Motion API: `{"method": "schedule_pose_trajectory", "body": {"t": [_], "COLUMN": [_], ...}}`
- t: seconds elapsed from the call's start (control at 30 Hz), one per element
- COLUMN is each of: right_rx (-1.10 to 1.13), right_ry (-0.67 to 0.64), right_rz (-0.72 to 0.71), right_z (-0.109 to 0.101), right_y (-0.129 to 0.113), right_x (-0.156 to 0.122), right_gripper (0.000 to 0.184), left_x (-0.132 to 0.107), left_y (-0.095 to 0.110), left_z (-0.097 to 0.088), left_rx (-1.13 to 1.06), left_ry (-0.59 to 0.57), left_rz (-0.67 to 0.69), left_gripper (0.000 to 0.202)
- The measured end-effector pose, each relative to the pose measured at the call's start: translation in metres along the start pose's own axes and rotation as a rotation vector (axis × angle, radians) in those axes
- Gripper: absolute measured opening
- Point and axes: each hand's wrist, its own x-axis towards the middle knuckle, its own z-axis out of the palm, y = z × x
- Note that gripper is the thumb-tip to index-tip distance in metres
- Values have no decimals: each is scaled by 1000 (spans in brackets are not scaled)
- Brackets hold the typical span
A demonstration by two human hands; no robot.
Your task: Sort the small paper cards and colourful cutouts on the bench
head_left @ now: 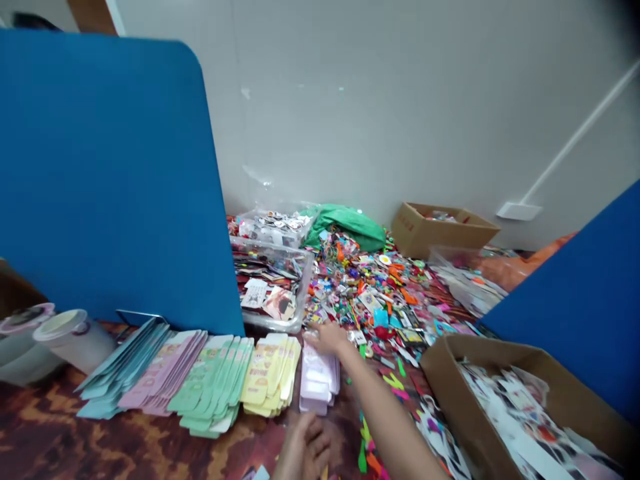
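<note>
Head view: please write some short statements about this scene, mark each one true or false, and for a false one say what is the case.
The right hand is at the lilac paper packets. True.
The green plastic bag lies inside the far cardboard box. False: it lies by the wall, beside a clear plastic bin.
Teal packets, pink packets, green packets and yellow packets lie in a row left of the lilac paper packets. True.
A blue partition stands only on the left. False: another blue partition stands on the right.

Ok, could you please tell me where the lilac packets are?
In the head view, the lilac packets sit at the row's right end, beside the yellow packets, just below the right hand.
</note>
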Motion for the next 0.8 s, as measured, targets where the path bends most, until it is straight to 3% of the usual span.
{"method": "schedule_pose_trajectory", "body": {"t": [0.17,0.37,0.43,0.5,0.67,0.8], "right_rx": [-3,-1,-12,-27,-35,-31], "right_ry": [-10,10,11,26,7,-38], "right_rz": [-53,-109,-126,-134,-133,-114], "right_z": [-1,6,10,11,10,8], "right_y": [-6,-1,0,-1,-8,-5], "right_x": [1,-4,-6,-8,-15,-15], "right_gripper": [59,54,51,51,58,60], "left_x": [25,39,38,33,8,-10], "left_y": [12,66,74,66,16,7], "left_z": [0,34,44,46,28,21], "left_rx": [-25,-55,-67,-80,-110,-121], "left_ry": [-21,-89,-95,-94,-62,-90], "left_rz": [110,264,266,234,71,34], "left_gripper": [65,48,43,46,55,50]}}
